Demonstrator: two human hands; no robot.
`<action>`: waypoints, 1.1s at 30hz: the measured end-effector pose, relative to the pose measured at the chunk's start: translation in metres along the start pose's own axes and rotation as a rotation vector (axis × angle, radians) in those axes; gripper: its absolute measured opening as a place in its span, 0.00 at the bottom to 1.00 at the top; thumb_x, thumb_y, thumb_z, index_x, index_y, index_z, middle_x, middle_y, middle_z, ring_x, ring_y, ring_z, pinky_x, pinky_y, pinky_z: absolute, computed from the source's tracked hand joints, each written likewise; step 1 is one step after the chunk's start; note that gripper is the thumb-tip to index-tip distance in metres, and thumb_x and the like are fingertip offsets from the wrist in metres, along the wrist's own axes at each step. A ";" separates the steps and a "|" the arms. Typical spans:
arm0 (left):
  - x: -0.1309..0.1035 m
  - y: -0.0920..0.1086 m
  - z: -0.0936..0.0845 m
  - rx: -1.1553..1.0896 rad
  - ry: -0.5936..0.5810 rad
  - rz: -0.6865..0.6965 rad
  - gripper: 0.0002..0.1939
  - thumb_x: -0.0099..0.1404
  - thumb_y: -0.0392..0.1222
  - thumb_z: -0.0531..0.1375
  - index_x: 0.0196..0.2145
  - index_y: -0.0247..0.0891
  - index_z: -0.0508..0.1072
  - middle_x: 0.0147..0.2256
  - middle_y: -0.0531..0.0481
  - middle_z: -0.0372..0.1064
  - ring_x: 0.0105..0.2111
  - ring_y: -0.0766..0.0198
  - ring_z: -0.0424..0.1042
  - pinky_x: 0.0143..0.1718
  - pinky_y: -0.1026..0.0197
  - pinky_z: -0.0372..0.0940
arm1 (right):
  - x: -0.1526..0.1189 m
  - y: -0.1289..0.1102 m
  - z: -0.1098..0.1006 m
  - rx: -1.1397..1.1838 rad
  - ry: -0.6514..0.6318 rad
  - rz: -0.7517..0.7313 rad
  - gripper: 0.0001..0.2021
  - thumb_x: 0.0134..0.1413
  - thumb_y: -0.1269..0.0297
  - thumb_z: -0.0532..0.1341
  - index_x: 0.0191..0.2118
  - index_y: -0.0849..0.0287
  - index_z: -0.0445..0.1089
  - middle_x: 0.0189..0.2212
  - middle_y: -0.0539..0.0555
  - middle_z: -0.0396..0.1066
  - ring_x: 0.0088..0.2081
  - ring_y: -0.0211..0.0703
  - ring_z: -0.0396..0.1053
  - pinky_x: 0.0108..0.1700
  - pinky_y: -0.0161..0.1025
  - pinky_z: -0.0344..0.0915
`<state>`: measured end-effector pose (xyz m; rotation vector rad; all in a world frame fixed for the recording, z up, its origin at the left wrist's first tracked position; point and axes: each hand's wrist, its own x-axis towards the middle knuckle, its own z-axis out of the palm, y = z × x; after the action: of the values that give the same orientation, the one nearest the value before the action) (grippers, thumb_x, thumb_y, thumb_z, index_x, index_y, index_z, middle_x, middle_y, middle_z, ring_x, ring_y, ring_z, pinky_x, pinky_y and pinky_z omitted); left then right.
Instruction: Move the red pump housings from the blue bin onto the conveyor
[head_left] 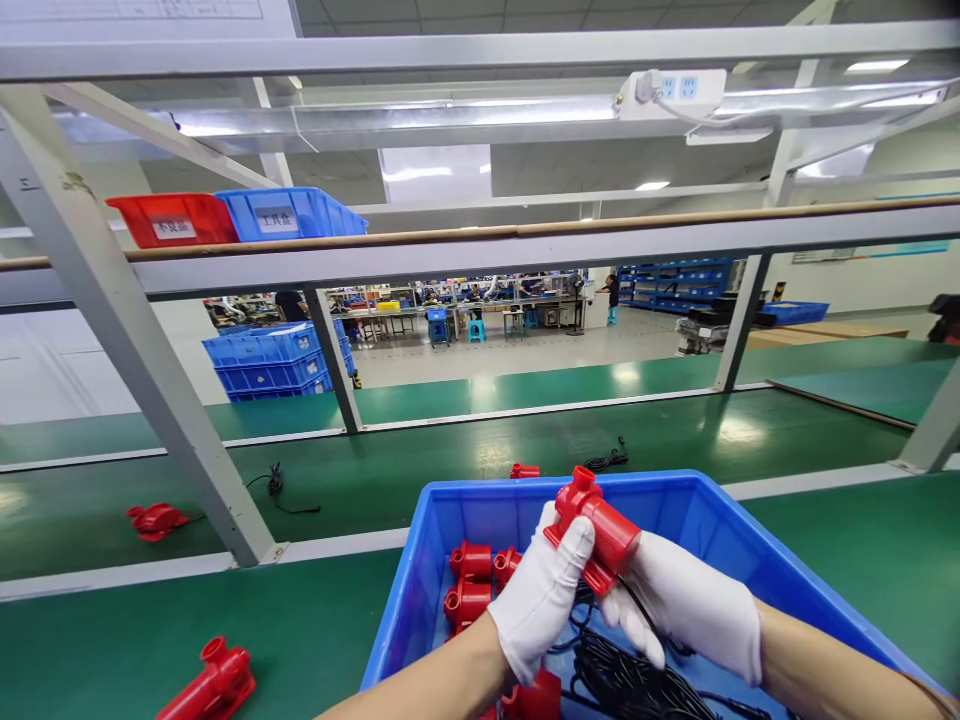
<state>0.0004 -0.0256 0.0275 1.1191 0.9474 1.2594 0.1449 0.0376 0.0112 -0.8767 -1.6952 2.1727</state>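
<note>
Above a blue bin, a red pump-like plastic unit [613, 532] is held tilted, its round spout at the upper left and a black cable leaving its lower end. My left hand [551, 580], in a white glove, grips its left side with the thumb across the front. My right hand [679, 590], gloved too, closes round its right end from behind and below, with the cable running past the fingers. Inside the blue bin [426, 560], more red units [466, 602] sit at the left, and coiled black cables [626, 675] lie below my hands.
On the green bench to the left lies another red unit [214, 680]. Beyond the white rail, a red unit [156, 520] with a cable rests on the green belt [450, 460]. A slanted metal post [161, 350] stands at left. Red [176, 222] and blue [289, 212] bins sit on the shelf.
</note>
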 end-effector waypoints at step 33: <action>-0.012 0.023 -0.018 0.036 -0.166 -0.071 0.49 0.58 0.40 0.70 0.66 0.48 0.44 0.64 0.47 0.50 0.59 0.56 0.62 0.59 0.57 0.60 | -0.047 -0.008 0.003 -1.139 0.683 -0.598 0.26 0.58 0.49 0.60 0.58 0.53 0.60 0.54 0.55 0.69 0.52 0.48 0.70 0.56 0.42 0.68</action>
<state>-0.0231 -0.0363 0.0455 1.1885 0.8792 1.0782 0.1790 0.0128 0.0338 -0.9535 -2.2723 0.3301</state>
